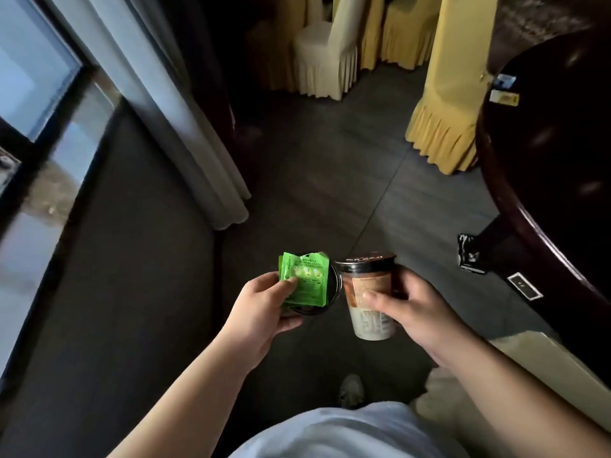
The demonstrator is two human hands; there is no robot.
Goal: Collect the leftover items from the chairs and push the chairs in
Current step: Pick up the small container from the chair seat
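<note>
Bottom of frame: pale shirt, one shoe on the dark floor just above it. Both forearms reach up toward frame centre.

Left hand, centre-left: fingers closed, thumb pressing green packets flat onto a black round lid held underneath; packets stick up past the fingertips, lid rim shows at their right edge and below.

Right hand, centre-right: wrapped round a cup, thumb across its label; cup is tilted, dark rim up, pale base down, w/ brown band near the top. Cup rim is just beside the lid edge; can't tell if touching.

Right edge: dark round table, small items near its upper rim, too blurred to ID. Yellow chair stands against it, upper right. White chair and more yellow covers at top centre. Curtain and window at left.
</note>
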